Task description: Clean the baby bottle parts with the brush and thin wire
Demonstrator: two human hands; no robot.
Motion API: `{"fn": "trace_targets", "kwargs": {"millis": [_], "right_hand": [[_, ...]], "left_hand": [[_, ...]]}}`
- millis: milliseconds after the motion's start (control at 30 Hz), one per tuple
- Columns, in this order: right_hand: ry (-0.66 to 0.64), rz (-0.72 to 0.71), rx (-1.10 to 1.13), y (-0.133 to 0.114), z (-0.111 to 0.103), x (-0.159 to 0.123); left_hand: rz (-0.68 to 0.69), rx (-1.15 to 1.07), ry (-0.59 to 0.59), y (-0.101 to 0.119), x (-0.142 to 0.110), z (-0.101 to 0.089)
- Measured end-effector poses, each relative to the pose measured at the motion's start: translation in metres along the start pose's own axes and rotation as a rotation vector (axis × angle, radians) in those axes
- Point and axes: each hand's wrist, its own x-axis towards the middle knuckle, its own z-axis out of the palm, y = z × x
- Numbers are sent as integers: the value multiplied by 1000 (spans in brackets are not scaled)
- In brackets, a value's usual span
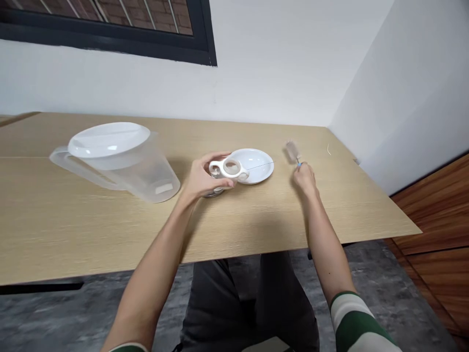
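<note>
Near the table's middle, my left hand (205,177) is closed around a white plastic piece with a round ring opening (232,167) and smaller loops at its sides. Something shiny and clear shows beneath it, partly hidden by my fingers. Just behind and to the right sits a white oval bowl (254,166); a thin dark line crosses above it from the plastic piece. My right hand (305,177), off to the right of the bowl, grips the blue handle of a small brush (292,151). The brush's pale head points away from me and is blurred.
A translucent plastic pitcher (142,171) with a white lid stands on the left of the wooden table (110,234). A thin white curved strip (329,149) lies at the far right. A wall and a dark window frame (203,34) rise behind; wooden cabinets (436,205) stand right.
</note>
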Motion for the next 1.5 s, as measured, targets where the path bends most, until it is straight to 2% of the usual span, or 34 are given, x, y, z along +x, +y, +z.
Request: {"fn": "trace_targets", "kwargs": {"millis": [100, 200, 367, 467, 533, 600, 700, 767, 867, 1100, 1167, 1233, 1300, 1400, 1500], "right_hand": [[-84, -70, -46, -7, 11, -8], [-101, -96, -114, -15, 16, -14], [-180, -167, -215, -25, 15, -21], [-221, -159, -202, -26, 12, -21], [-163, -132, -158, -25, 11, -19], [-51, -138, -101, -23, 9, -17], [88, -280, 25, -22, 9, -15], [106, -393, 123, -24, 10, -14], [112, -472, 230, -28, 12, -15], [238, -447, 301, -38, 12, -19], [273, -447, 400, -42, 10, -22], [188, -498, 581, -45, 7, -26], [-63, -583, 740, -48, 5, -32], [-453, -665, 800, -52, 1, -40], [-593, -667, 793, -55, -2, -46]], "left_hand": [[-54, -82, -118, 0, 0, 11], [-106, -140, -192, 1, -2, 22], [-203, -215, -317, 3, -5, 38], [-256, -239, -348, 4, -7, 43], [-270, -229, -355, 3, -7, 45], [-277, -203, -370, 2, -8, 47], [-291, -192, -411, -1, -9, 50], [-297, -208, -426, -3, -10, 52], [-288, -218, -438, -4, -11, 56], [-299, -227, -433, -4, -12, 60], [-306, -244, -418, -3, -11, 58], [-312, -248, -404, -2, -10, 56], [-315, -235, -386, -1, -9, 53], [-320, -229, -359, -1, -8, 49], [-334, -228, -347, -2, -8, 47]]}}
